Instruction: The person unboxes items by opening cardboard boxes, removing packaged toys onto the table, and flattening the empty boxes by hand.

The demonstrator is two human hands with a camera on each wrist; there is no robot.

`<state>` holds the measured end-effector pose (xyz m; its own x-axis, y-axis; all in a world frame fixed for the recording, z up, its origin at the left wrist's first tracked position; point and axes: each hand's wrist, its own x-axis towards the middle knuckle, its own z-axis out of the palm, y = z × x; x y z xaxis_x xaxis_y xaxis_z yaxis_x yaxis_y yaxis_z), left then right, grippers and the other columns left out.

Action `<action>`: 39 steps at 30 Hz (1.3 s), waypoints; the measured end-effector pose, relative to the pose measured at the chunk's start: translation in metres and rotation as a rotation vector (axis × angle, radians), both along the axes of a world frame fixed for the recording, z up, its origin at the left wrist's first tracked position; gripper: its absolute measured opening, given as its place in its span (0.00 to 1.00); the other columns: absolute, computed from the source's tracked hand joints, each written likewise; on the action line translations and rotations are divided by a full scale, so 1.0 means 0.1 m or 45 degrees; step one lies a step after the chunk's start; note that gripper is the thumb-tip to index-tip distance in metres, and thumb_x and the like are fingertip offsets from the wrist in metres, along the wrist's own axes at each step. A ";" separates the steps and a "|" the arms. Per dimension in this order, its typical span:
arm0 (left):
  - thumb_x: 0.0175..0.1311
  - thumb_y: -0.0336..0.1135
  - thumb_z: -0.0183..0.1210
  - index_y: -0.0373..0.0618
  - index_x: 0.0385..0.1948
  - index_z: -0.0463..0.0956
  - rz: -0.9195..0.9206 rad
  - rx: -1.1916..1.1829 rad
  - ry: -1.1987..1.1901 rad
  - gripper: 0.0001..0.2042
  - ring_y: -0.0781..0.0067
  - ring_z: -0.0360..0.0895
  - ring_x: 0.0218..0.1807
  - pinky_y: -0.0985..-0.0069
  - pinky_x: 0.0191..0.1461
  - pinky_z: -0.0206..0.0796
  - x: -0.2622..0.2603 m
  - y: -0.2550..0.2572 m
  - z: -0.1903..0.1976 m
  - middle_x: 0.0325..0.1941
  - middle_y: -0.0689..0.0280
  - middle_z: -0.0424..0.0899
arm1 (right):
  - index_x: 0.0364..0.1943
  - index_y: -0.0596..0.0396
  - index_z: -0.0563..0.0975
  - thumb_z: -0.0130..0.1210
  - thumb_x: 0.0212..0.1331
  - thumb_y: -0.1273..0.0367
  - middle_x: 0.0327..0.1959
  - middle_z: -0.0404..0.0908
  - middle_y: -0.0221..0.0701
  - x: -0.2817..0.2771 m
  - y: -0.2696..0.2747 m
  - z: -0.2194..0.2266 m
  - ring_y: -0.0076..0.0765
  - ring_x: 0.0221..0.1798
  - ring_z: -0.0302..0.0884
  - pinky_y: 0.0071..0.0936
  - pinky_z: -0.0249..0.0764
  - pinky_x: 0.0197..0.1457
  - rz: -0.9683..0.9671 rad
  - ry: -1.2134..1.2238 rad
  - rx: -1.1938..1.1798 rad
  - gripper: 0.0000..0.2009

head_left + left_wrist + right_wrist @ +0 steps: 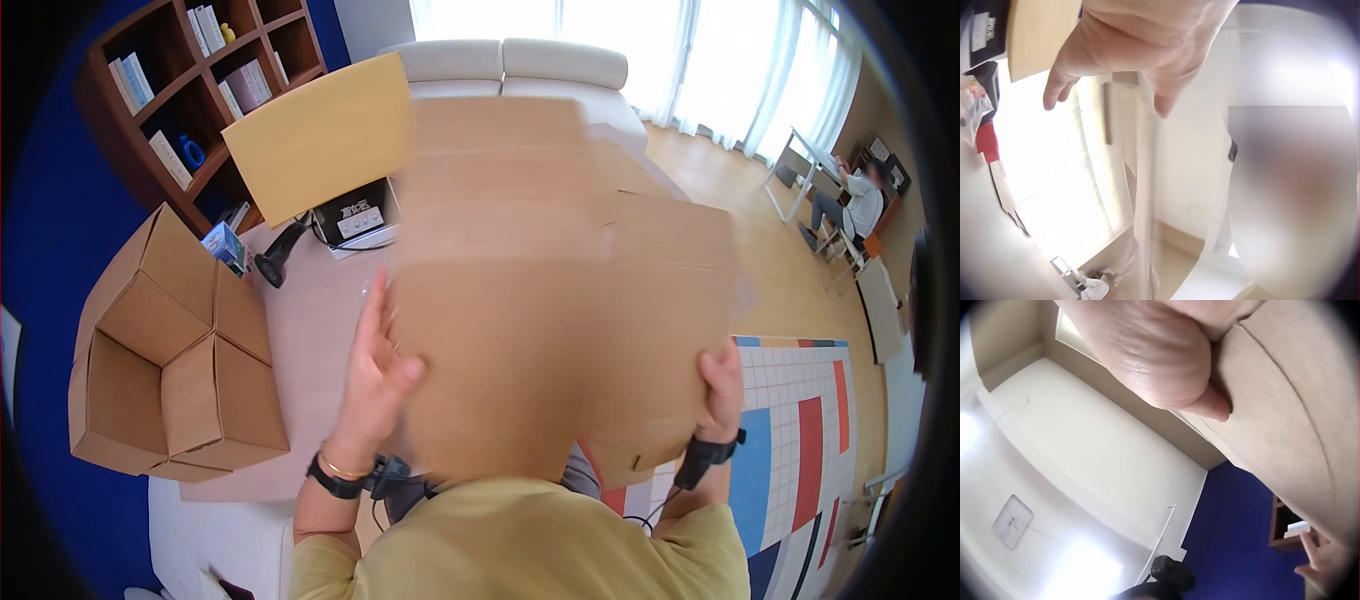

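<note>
Cardboard sheet (560,300) is held upright above the worktop (310,330); right hand (722,385) grips its right edge, left hand (378,375) lies open-fingered against its left edge.

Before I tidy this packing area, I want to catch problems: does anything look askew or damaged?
Nothing looks damaged. The flattened cardboard box is held up tilted between the left hand and right hand, blurred. On the table, the assembled box lies tipped, its folded flaps facing the camera.
</note>
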<state>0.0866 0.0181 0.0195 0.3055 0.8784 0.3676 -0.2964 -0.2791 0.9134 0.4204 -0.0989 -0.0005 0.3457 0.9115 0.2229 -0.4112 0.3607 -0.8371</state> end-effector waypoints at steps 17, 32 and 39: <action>0.66 0.28 0.47 0.45 0.63 0.54 0.092 -0.645 -0.829 0.23 0.61 0.67 0.60 0.63 0.61 0.65 -0.26 0.18 -0.28 0.62 0.60 0.66 | 0.70 0.48 0.49 0.54 0.60 0.66 0.71 0.51 0.33 -1.07 0.45 -0.43 0.34 0.71 0.51 0.35 0.54 0.69 0.803 -0.238 -0.099 0.35; 0.67 0.33 0.46 0.54 0.70 0.39 -0.315 -0.545 -0.575 0.32 0.54 0.69 0.59 0.62 0.56 0.70 -0.31 -0.06 -0.08 0.68 0.48 0.55 | 0.68 0.58 0.50 0.51 0.56 0.75 0.71 0.51 0.39 0.04 0.29 0.45 0.41 0.70 0.53 0.38 0.53 0.71 0.011 0.240 0.272 0.35; 0.64 0.28 0.46 0.50 0.69 0.44 -0.077 -0.623 -0.423 0.31 0.55 0.71 0.57 0.64 0.54 0.71 -0.40 -0.13 -0.18 0.67 0.47 0.57 | 0.69 0.47 0.53 0.43 0.62 0.77 0.63 0.63 0.40 0.61 1.59 1.30 0.43 0.62 0.65 0.38 0.66 0.64 -0.222 -0.220 0.248 0.29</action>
<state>0.0467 0.0055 0.0016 0.2983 0.9544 0.0086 -0.5907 0.1775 0.7871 0.4816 0.0606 0.1291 0.4351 0.7762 0.4563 -0.1868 0.5735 -0.7976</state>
